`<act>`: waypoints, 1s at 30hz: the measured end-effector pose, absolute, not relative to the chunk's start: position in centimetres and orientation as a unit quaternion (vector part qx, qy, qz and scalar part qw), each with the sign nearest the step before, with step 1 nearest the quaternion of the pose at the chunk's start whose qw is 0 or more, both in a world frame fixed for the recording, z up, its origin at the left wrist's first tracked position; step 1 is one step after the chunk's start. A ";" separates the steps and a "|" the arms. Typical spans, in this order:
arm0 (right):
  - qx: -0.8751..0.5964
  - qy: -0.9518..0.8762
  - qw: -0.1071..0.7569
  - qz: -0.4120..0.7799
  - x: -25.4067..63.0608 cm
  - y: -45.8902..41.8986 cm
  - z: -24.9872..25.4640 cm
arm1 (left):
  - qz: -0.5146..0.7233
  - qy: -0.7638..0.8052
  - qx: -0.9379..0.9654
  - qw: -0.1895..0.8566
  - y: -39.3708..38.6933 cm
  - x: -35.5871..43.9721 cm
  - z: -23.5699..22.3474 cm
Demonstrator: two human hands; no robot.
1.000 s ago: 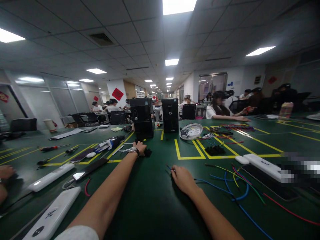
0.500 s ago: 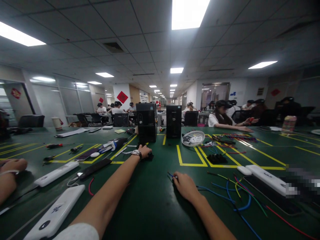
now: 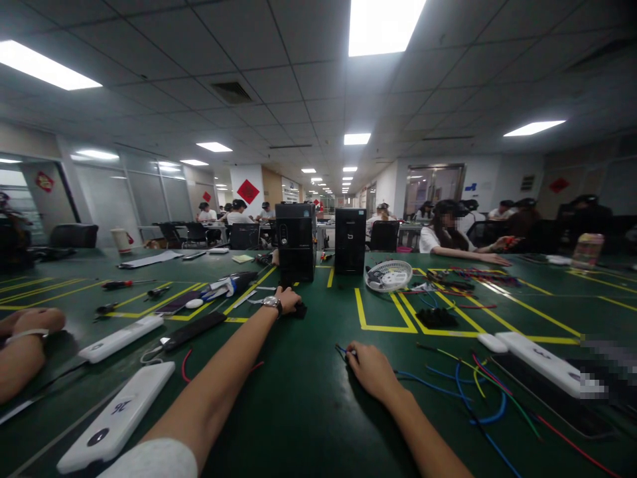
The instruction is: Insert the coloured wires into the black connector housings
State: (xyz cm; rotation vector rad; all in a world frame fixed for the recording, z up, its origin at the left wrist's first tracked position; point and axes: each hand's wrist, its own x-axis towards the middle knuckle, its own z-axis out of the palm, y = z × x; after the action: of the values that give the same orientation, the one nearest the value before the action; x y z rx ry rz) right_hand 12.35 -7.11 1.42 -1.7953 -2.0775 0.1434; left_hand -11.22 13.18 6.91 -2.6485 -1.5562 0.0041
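My left hand (image 3: 287, 301), with a watch on its wrist, reaches far forward to the foot of the left black computer tower (image 3: 295, 245). Its fingers curl down over small dark pieces (image 3: 300, 311) whose kind I cannot make out. Closer to me, my right hand (image 3: 371, 368) rests on the table with its fingers closed on a blue wire (image 3: 340, 348). The wire's tip pokes out to the left of the fingers. Loose blue, green, yellow and red wires (image 3: 490, 419) lie spread to the right of this hand.
A second black tower (image 3: 350, 240) and a white basket (image 3: 389, 275) stand at the back. White power banks (image 3: 117, 415) and a screwdriver (image 3: 119, 284) lie left. A cluster of black pieces (image 3: 436, 318) lies right. Another person's hands (image 3: 37, 325) rest at the left edge.
The camera view has shifted slightly, so the scene sits a little further right. Both my hands stay nearly where they were, with little change in their grip.
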 end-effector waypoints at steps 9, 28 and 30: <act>-0.638 -0.734 0.223 0.068 12.6 -6.8 1.5 | -0.056 -0.447 -0.892 0.041 10.9 -11.7 10.3; -0.488 -0.785 0.267 0.273 -0.5 0.3 9.8 | -0.009 -0.421 -0.906 -0.047 -9.5 -27.7 6.7; -0.488 -0.782 0.255 0.290 -4.6 2.2 10.7 | -0.022 -0.424 -0.904 -0.044 -9.8 -28.3 6.5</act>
State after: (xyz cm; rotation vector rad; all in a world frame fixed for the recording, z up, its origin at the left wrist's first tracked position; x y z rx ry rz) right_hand -4.63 2.17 10.68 -1.3261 -2.1247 0.7869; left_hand -28.33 -9.84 6.52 -2.9232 -1.3719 -0.0699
